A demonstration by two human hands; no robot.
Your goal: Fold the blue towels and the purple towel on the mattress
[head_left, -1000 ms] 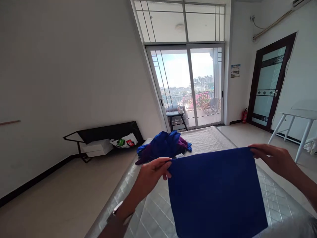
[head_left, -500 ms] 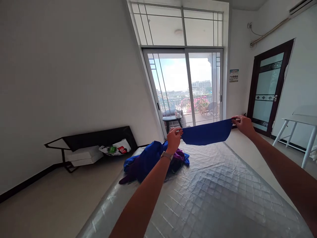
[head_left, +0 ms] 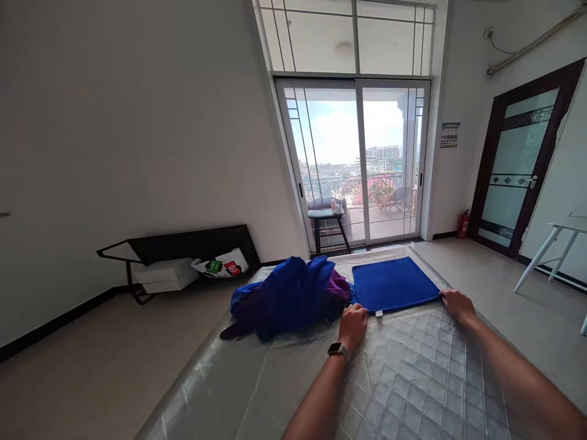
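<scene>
A flat, roughly rectangular blue cloth (head_left: pixel 394 282) lies spread on the plastic-covered mattress (head_left: pixel 413 366), a small white label at its near edge. I cannot tell whether it is a cover or a folded garment. My left hand (head_left: pixel 353 324), a watch on its wrist, is closed at the near left corner of the cloth. At the near right corner, my right hand (head_left: pixel 459 305) pinches the edge. Just left of the cloth sits a crumpled heap of blue and purple clothes (head_left: pixel 288 299), touching or nearly touching it.
Against the left wall stands a black bench-like frame (head_left: pixel 183 241) with white boxes (head_left: pixel 165 275) and a printed bag (head_left: pixel 224 264). Beyond the mattress are a black stool (head_left: pixel 328 215) and sliding glass doors (head_left: pixel 360 159). A fire extinguisher (head_left: pixel 463 224) and white table (head_left: pixel 559 231) are at right.
The blue cloth, held up in the air between both hands before, now lies flat on the mattress. Both hands have come down with it, and the view has swung slightly left.
</scene>
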